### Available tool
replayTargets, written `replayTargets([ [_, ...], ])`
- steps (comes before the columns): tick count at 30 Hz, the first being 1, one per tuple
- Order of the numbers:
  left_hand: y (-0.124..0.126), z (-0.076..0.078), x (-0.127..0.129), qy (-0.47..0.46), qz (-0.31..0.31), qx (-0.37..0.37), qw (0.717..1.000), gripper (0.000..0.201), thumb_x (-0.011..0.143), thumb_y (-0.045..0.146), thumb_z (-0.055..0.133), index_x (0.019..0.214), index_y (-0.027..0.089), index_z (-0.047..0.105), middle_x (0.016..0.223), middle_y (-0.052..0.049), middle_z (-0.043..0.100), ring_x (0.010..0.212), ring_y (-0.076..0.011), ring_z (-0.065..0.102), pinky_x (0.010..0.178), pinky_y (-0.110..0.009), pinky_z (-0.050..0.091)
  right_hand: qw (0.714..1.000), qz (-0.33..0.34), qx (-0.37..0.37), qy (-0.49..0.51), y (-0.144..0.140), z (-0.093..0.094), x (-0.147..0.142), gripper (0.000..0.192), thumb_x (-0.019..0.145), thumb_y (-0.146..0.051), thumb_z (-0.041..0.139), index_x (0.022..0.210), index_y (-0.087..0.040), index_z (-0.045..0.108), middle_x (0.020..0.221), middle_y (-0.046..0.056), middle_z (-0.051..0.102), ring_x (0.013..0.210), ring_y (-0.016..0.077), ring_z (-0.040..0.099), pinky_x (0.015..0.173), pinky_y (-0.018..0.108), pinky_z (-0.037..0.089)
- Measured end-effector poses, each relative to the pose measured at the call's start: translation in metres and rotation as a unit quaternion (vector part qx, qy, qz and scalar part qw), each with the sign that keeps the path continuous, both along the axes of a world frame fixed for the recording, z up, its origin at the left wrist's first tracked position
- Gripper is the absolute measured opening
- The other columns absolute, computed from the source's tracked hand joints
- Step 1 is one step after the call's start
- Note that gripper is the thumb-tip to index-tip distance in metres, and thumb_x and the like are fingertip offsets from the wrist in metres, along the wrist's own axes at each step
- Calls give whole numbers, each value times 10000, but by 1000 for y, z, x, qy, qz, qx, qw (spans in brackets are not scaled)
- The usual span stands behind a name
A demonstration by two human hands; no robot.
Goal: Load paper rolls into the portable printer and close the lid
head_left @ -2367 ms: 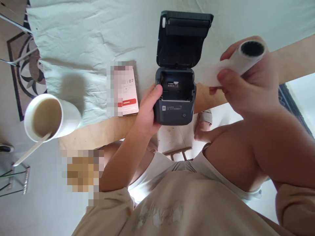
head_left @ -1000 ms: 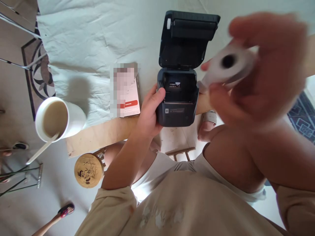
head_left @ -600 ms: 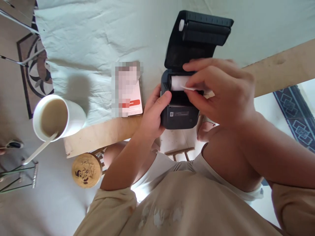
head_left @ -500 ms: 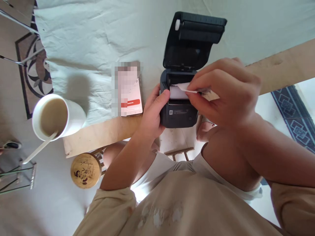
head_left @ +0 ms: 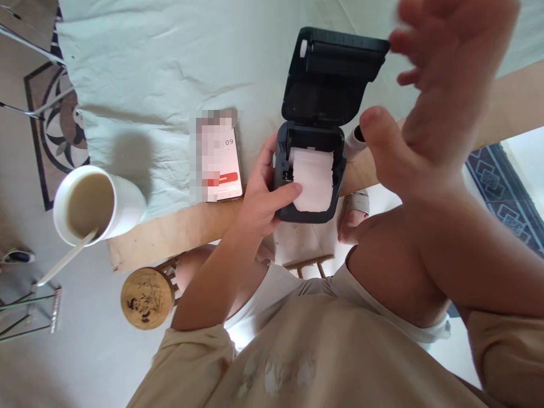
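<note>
A dark portable label printer [head_left: 312,216] with its lid [head_left: 325,85] swung up is gripped along its left side by my left hand [head_left: 266,198]. The thumb of that hand presses on the white paper [head_left: 317,181], which lies over the printer's front from the roll bay. My right hand [head_left: 433,107] is raised at the upper right, fingers apart and somewhat blurred. Its fingertips are at the lid's right corner; whether they touch it I cannot tell. Partly behind the right thumb is a small white cylinder [head_left: 353,146] with a dark opening.
A phone [head_left: 221,164] with a lit, partly blurred screen lies on the pale tablecloth [head_left: 170,62]. At the table's left corner stands a white cup [head_left: 127,198] of brownish drink with a spoon [head_left: 68,258]. Below are a round wooden stool [head_left: 147,297] and my legs.
My right hand has let go of the paper and moved up and right to the lid. The paper now lies flat over the printer's front, with my left thumb on it.
</note>
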State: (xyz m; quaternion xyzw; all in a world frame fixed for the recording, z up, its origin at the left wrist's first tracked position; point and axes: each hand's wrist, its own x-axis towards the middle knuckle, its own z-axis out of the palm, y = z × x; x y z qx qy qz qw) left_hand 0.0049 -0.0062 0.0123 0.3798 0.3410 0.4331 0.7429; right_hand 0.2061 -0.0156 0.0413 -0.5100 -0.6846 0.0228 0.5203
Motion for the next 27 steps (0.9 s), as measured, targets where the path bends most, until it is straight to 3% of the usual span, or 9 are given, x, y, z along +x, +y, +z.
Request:
replayTargets([
  [2, 0, 0, 0, 3, 4, 5, 1000, 557, 717, 327, 867, 1223, 305, 636, 1234, -23, 711, 1234, -290, 675, 920, -314, 586, 998, 43, -26, 49, 0, -2, 3, 512, 962, -384, 506, 1465, -307, 453, 1478, 69, 465, 1184, 222, 670, 931, 383, 521],
  [4, 0, 0, -1, 7, 3, -1, 1000, 561, 704, 319, 869, 1213, 301, 635, 1253, -29, 707, 1257, -303, 663, 927, -321, 589, 996, 68, -12, 59, -1, -3, 1, 382, 988, -359, 487, 1353, -268, 555, 1333, 67, 594, 1084, 196, 703, 915, 372, 522],
  [7, -1, 1, -4, 14, -2, -12, 1000, 580, 709, 278, 859, 1239, 309, 624, 1162, -17, 728, 1142, -284, 713, 839, -303, 595, 995, 83, -29, -52, -5, -2, -6, 274, 950, -372, 576, 1158, -206, 642, 1160, 93, 726, 1108, 249, 701, 944, 423, 520],
  [9, -1, 1, -5, 8, -2, -13, 1000, 540, 725, 326, 860, 1216, 304, 637, 1106, -14, 731, 1078, -272, 730, 758, -283, 588, 987, 83, -67, -123, -7, -1, -10, 320, 929, -413, 621, 1171, -205, 631, 1238, 101, 717, 1167, 274, 689, 980, 453, 515],
  [13, 0, 1, -3, 3, 5, -14, 1000, 366, 800, 459, 813, 1076, 250, 693, 910, -19, 709, 925, -228, 747, 643, -248, 568, 975, 85, -125, -163, -10, 0, -14, 388, 921, -459, 640, 1239, -244, 583, 1356, 69, 659, 1229, 259, 661, 1005, 430, 510],
  [16, 0, 1, -1, 2, 18, -11, 1000, 268, 811, 388, 818, 999, 229, 712, 825, 6, 676, 714, -135, 690, 601, -216, 541, 968, 85, -154, -179, -11, 1, -13, 391, 922, -445, 637, 1262, -269, 553, 1393, 62, 628, 1277, 268, 628, 1008, 439, 494],
  [19, 0, 3, 0, 0, 16, -14, 1000, 248, 805, 351, 824, 994, 232, 717, 830, 16, 675, 654, -107, 650, 597, -209, 528, 965, 85, -171, -179, -11, 0, -12, 391, 921, -420, 641, 1269, -281, 531, 1410, 62, 612, 1302, 262, 611, 1016, 435, 480],
  [22, 1, 4, 2, -11, 13, -14, 1000, 230, 839, 371, 782, 1009, 229, 718, 821, 5, 682, 763, -150, 705, 632, -223, 550, 968, 81, -158, -178, -11, -4, -12, 394, 932, -430, 628, 1281, -279, 522, 1414, 61, 612, 1285, 245, 621, 1001, 419, 472],
  [27, 5, -1, 8, -53, 29, -56, 997, 287, 979, 444, 566, 960, 197, 710, 998, -44, 746, 1224, -250, 675, 965, -332, 600, 974, 32, -103, -201, -10, -8, -11, 358, 967, -486, 553, 1240, -258, 586, 1322, 67, 670, 1226, 251, 637, 1019, 437, 438],
])
